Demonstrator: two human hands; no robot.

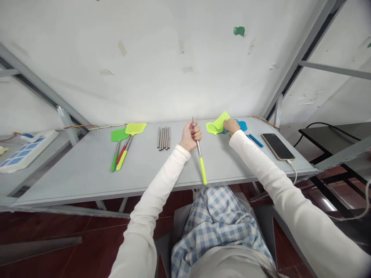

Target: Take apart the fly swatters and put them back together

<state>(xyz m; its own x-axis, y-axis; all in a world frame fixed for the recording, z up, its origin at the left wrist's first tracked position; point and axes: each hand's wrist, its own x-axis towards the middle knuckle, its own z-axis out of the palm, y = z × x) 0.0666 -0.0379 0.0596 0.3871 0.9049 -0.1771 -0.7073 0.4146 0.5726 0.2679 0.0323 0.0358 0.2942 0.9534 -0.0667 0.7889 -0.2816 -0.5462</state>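
My left hand (190,136) is closed around a metal rod (199,150) with a yellow-green grip (203,171); the rod's bare tip points up toward the wall. To the right, my right hand (231,126) pinches a yellow-green fly swatter head (221,120), lifted at a tilt. Under and beside it lie another yellow-green swatter head (213,128) and a blue swatter head (242,125), partly hidden by my hand. A blue grip (256,141) lies just right of my right wrist.
Several metal rods (164,138) lie left of my left hand. Farther left are assembled swatters with green (118,134) and yellow (135,128) heads and a red grip (121,154). A phone (278,146) with a white cable (292,166) rests near the table's right end.
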